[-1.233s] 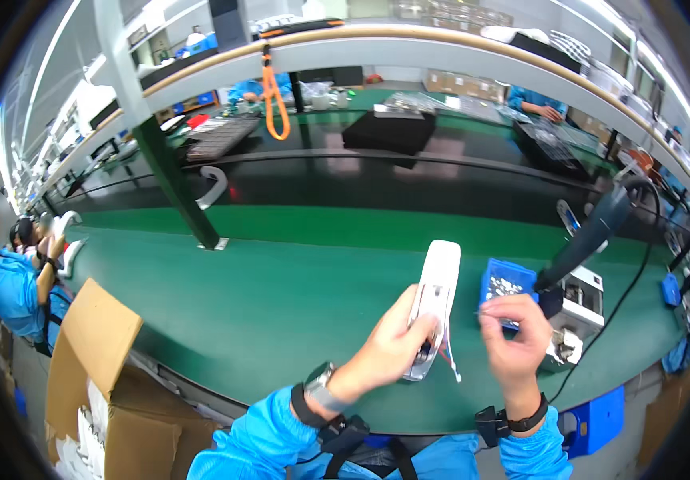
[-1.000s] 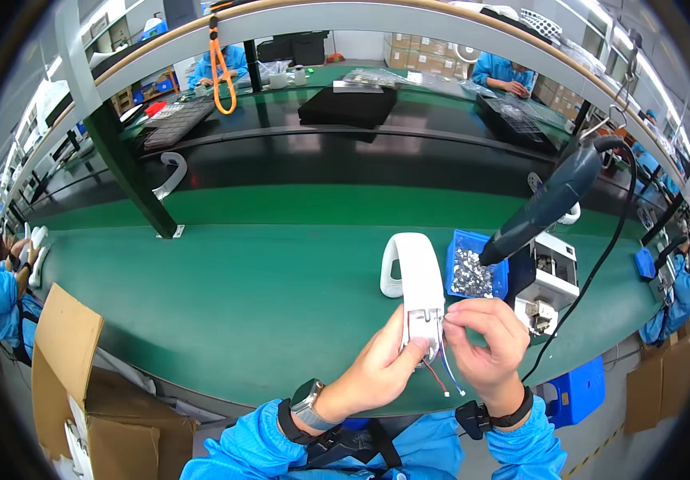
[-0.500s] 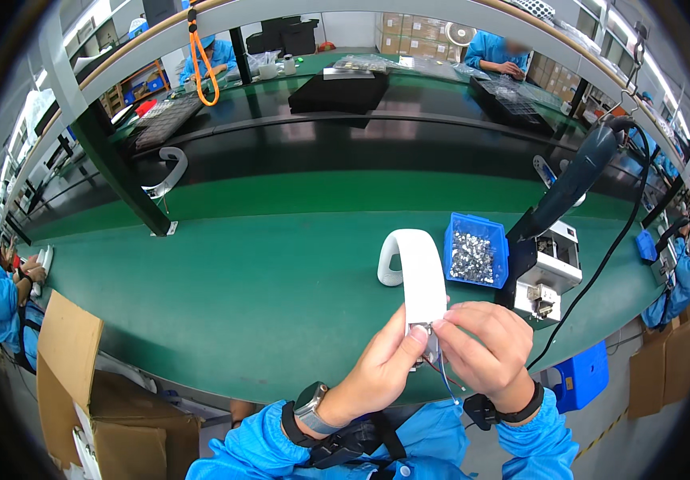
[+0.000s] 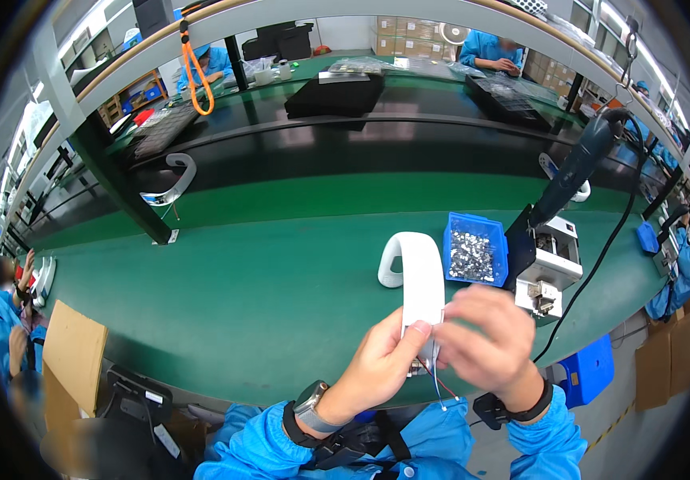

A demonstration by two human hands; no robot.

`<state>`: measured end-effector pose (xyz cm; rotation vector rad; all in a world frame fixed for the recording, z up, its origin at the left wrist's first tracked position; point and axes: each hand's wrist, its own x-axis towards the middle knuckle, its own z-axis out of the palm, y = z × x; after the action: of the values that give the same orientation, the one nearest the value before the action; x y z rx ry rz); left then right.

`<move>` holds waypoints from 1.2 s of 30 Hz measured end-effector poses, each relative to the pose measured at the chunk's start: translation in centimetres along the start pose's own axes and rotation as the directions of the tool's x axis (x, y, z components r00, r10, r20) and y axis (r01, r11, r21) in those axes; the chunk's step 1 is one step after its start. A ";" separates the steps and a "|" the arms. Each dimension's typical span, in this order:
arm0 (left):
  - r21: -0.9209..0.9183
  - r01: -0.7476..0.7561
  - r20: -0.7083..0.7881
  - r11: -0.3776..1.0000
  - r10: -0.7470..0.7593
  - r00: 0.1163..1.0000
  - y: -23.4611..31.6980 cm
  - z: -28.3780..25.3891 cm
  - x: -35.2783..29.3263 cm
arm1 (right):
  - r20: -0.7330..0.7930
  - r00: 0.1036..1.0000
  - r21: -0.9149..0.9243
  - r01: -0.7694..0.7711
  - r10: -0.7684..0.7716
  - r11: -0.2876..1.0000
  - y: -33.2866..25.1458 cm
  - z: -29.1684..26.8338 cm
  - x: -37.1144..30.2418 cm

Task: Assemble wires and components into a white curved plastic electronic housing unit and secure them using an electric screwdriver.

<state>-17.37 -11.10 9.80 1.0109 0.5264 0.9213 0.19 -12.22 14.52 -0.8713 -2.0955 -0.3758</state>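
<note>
One left hand [image 4: 381, 358] closed around a curved white device [image 4: 423, 280], wires [image 4: 439, 386] dangling below, right hand [image 4: 489, 336] blurred, half-curled just beside — hold impossible to tell, blue bin [image 4: 470, 280] beyond the right hand

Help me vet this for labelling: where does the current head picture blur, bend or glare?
In the head view, the right hand smears, likely motion blur, while the left hand looks sharper; toward the head view's rim, the shelf beam bows and corners darken; high in the head view, pale glare lies on the black surface.
</note>
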 end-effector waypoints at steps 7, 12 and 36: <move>0.085 0.056 0.094 0.995 -0.064 0.994 0.2 -0.2 0.6 | -0.396 0.727 0.553 -0.299 0.561 0.778 8.2 -3.1 2.9; 0.100 0.025 0.064 0.995 -0.032 0.997 0.3 -0.1 1.5 | 0.085 0.820 0.832 -0.371 0.566 0.412 10.7 -5.3 5.8; 0.149 0.007 0.062 0.989 -0.016 0.998 -0.2 0.9 3.8 | -0.518 0.546 0.479 -0.452 0.658 0.752 9.4 -7.6 -8.0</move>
<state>-14.56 -8.35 10.16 1.1665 0.5537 0.8465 14.48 -13.12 12.67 -0.9931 -1.0684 0.0022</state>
